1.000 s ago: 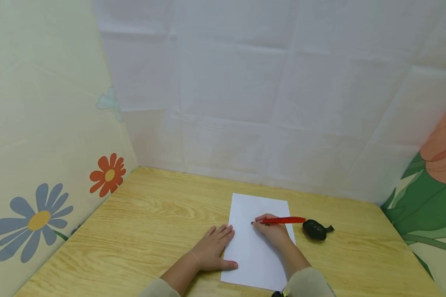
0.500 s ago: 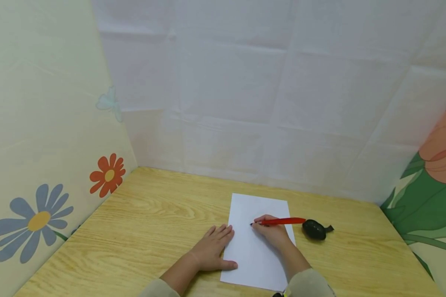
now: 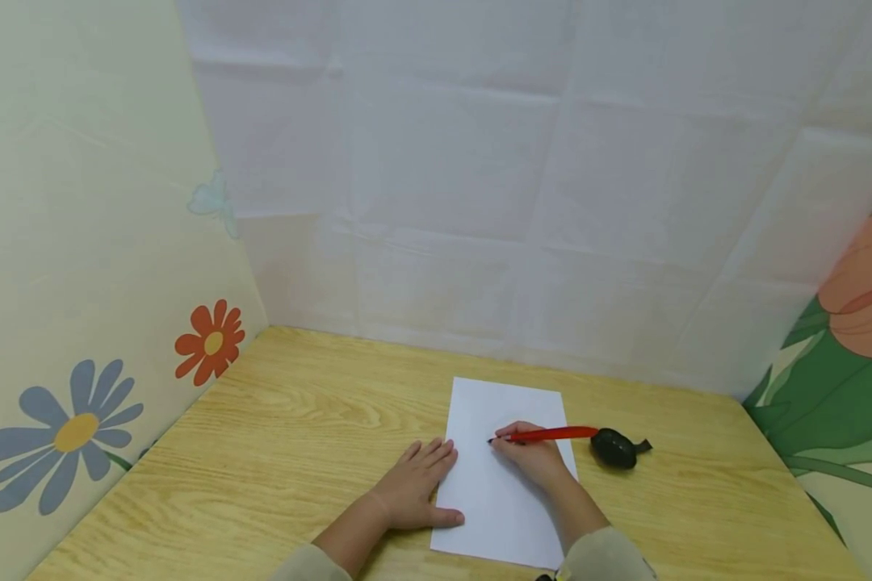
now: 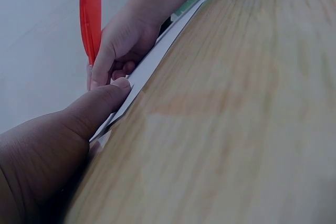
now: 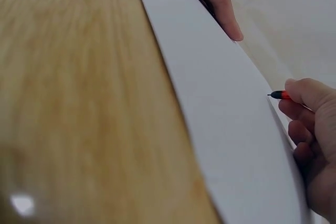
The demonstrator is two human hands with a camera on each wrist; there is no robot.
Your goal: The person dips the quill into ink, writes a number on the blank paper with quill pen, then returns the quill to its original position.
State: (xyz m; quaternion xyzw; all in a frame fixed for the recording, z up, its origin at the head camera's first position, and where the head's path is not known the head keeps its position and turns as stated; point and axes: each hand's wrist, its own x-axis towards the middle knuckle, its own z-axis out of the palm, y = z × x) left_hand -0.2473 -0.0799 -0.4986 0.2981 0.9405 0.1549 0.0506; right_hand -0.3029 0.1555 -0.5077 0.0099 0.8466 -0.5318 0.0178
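A white sheet of paper [image 3: 490, 516] lies on the wooden table. Flat at its left edge rests my left hand [image 3: 412, 491], fingers spread and thumb on the paper. My right hand [image 3: 536, 461] pinches a red pen [image 3: 563, 433] near its black tip, over the upper middle of the sheet. In the left wrist view the pen [image 4: 91, 17] has a broad, flat, leaf-like upper end. The right wrist view shows the pen's tip [image 5: 276, 94] at the paper's surface; whether it touches I cannot tell. No marks on the paper can be made out.
Just right of the paper sits a dark, glossy, egg-shaped object [image 3: 614, 449] with a short stem. The wooden table [image 3: 320, 411] extends to both sides. A creased white sheet [image 3: 436, 186] hangs behind it, and flower-patterned walls [image 3: 80, 266] stand left and right.
The pen tip and my right fingers have shifted very slightly down and left over the paper. My left hand has stayed in place.
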